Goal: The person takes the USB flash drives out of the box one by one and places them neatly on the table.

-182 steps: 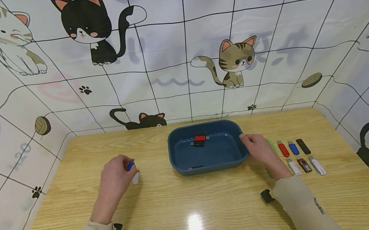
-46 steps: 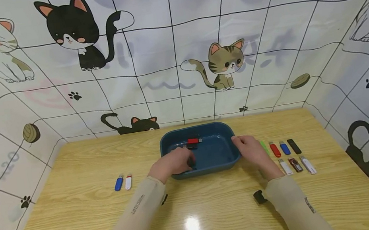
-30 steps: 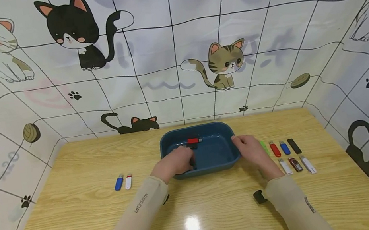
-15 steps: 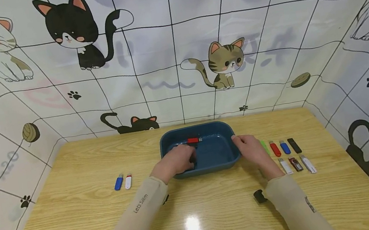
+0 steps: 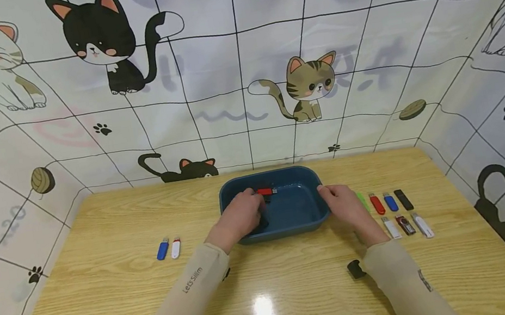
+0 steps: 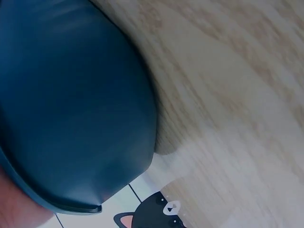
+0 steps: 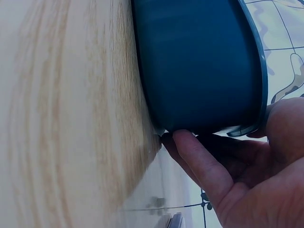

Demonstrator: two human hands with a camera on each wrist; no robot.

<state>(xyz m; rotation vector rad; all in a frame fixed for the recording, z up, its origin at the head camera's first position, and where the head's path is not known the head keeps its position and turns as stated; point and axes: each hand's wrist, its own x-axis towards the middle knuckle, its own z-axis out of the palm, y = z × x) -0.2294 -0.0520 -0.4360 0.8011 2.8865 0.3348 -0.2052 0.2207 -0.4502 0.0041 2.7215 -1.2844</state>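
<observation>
A dark blue rectangular bin (image 5: 298,210) stands at the back middle of the table in the head view. My left hand (image 5: 239,217) reaches over its left front rim, fingers bent down inside. Beside those fingertips lies a red USB stick (image 5: 265,192), with a black USB stick (image 5: 266,198) partly covered just below it. The fingertips are largely hidden, so whether they pinch anything does not show. My right hand (image 5: 344,203) grips the bin's right end. In the right wrist view its thumb is at the rim and its fingers lie against the outer wall.
On the left of the table lie a blue USB stick (image 5: 163,249) and a white USB stick (image 5: 175,248). Several more, among them a red USB stick (image 5: 377,204) and a long black stick (image 5: 403,199), lie in two rows right of the bin. A cat-print curtain (image 5: 219,74) hangs behind.
The blue and white USB sticks were set down on the left. My left hand went into the bin, and lately shifted slightly back towards the red stick. My right hand has kept its grip.
</observation>
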